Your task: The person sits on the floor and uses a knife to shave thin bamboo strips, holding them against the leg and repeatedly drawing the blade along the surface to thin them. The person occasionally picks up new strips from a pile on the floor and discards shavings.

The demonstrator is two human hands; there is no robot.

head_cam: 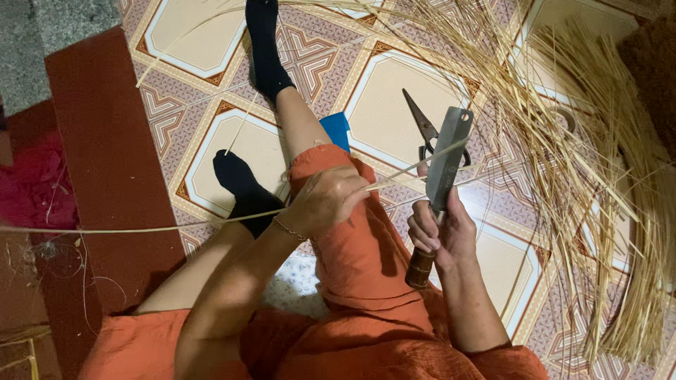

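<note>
My left hand pinches thin pale cane strips above my knee, which is covered in orange cloth. The strips run left across my lap and right across the blade. My right hand grips the dark wooden handle of a broad flat knife, blade pointing up and away from me. The strips cross the blade's face near its middle. I sit on the floor with legs stretched out in black socks.
Dark scissors lie on the patterned tile floor just beyond the knife. A large heap of loose straw-coloured strips spreads over the right side. A blue object peeks out beside my leg. A dark red floor band runs along the left.
</note>
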